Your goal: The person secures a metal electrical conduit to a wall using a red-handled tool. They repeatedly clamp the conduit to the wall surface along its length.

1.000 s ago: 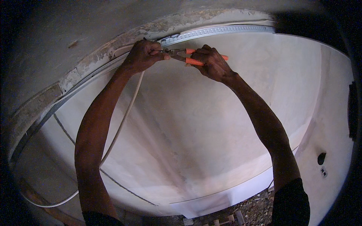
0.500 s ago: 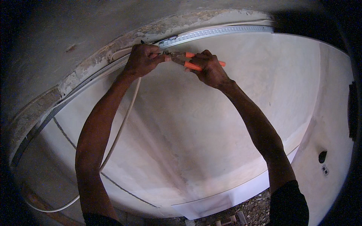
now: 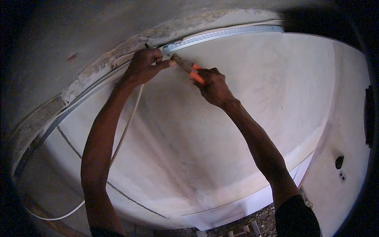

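High on the wall, my left hand (image 3: 143, 68) has its fingers curled and its thumb stretched toward the pliers. A white cable (image 3: 130, 120) runs up into this hand; the exact spot of the grip is hidden. My right hand (image 3: 214, 87) is wrapped round orange-handled pliers (image 3: 182, 64). Their dark jaws point up and left, close to my left thumb tip. Whether the jaws pinch anything is too small to tell. Just above both hands lies the left end of a perforated silver metal channel (image 3: 221, 34).
A rough plaster ledge (image 3: 85, 81) follows the channel along the top of the pale wall (image 3: 237, 138). The cable sags in a loop at lower left. A dark cord (image 3: 130, 200) crosses the wall low down. Rubble (image 3: 265, 217) and a white panel (image 3: 225, 213) are at the bottom.
The pliers' handles have come closer together and the tool has tilted more steeply. My right hand has moved slightly left and down; the left hand has shifted a little left, its thumb more extended.
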### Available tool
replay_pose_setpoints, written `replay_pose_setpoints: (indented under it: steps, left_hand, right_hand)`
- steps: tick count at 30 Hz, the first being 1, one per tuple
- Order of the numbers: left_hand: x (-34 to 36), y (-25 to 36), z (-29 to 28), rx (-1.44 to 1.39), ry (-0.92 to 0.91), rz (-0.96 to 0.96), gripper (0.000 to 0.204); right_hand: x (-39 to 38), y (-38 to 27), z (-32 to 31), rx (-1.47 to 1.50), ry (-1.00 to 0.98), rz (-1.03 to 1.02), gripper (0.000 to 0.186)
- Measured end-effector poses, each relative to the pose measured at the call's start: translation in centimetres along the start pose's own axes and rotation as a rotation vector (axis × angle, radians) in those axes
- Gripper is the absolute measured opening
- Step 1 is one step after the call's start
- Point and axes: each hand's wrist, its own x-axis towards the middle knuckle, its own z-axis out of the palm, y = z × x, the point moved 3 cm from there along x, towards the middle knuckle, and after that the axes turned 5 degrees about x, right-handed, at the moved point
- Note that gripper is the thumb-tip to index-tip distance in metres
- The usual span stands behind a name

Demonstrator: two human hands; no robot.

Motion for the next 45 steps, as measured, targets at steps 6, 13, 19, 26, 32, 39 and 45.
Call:
replay_pose_setpoints:
  steps: [6,13,19,26,32,39,45]
  left_hand:
    - [-1.5,-0.6,0.0,-0.227,-0.018,0.065,0.020]
    - [-2.5,-0.1,0.7,-0.125,-0.031,0.044,0.018]
    - [-4.0,0.6,1.8,-0.206,0.243,0.025,0.005]
    - [-4.7,-0.5,2.7,-0.201,0.325,0.130,0.007]
    - [-4.8,-1.5,3.4,-0.141,0.325,0.161,0.014]
    - [-5.2,-1.1,2.9,-0.143,0.302,0.198,0.011]
    - [-5.3,-0.8,2.5,-0.083,0.327,0.220,0.010]
  right_hand:
    - [0.0,-0.2,-2.7,0.094,-0.012,0.047,0.024]
    - [1.7,-2.6,-4.9,-0.153,-0.297,-0.099,0.019]
    - [4.5,-3.7,-6.6,-0.911,-0.233,-0.603,0.034]
    - [8.1,-6.1,-6.6,-1.149,-0.267,-0.928,0.028]
    - [10.1,-7.7,-6.3,-1.283,-0.304,-1.139,0.036]
    - [11.2,-8.4,-6.7,-1.168,-0.390,-1.221,0.019]
    - [11.7,-8.8,-6.3,-1.238,-0.541,-1.183,0.020]
